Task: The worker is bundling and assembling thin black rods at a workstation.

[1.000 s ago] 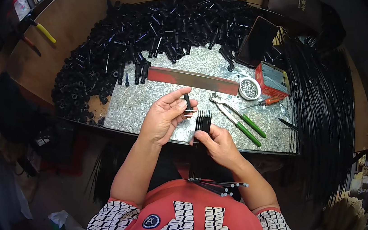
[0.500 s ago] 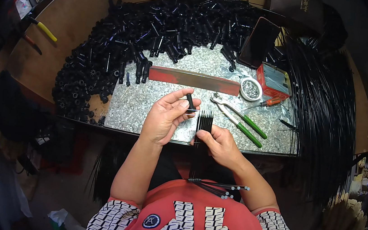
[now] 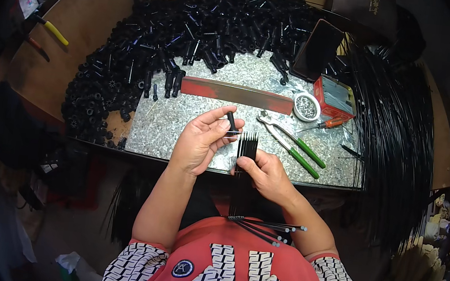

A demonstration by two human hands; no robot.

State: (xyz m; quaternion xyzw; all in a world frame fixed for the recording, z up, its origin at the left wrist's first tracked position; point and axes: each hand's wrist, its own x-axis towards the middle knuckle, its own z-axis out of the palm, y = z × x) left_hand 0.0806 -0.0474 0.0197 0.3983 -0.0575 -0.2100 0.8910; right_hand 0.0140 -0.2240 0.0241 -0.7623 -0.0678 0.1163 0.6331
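Between the thumb and fingers of my left hand (image 3: 198, 140) is a short black plastic tube (image 3: 231, 122), tilted, its lower end beside the wire tips. A thin pale piece shows under that thumb, too small to name. My right hand (image 3: 271, 176) is closed round a flat row of thin black wires (image 3: 247, 150), its thumb pressed across them. Their tips point up toward my left fingers. Below my right hand the wires hang to my lap, where several rods with pale round ends (image 3: 276, 238) fan out to the right.
Black plastic tubes (image 3: 215, 28) heap along the back and left of the grey speckled board (image 3: 183, 119). A red-and-dark bar (image 3: 236, 94), green-handled pliers (image 3: 294, 145), a white bowl (image 3: 306, 107), a screwdriver (image 3: 331, 122) and a box (image 3: 334, 97) lie ahead. Long black wires (image 3: 396, 143) drape over the right side.
Both hands and the whole scene sit slightly further left in the picture. The left fingers and the wire tips remain close together, and both grips look the same.
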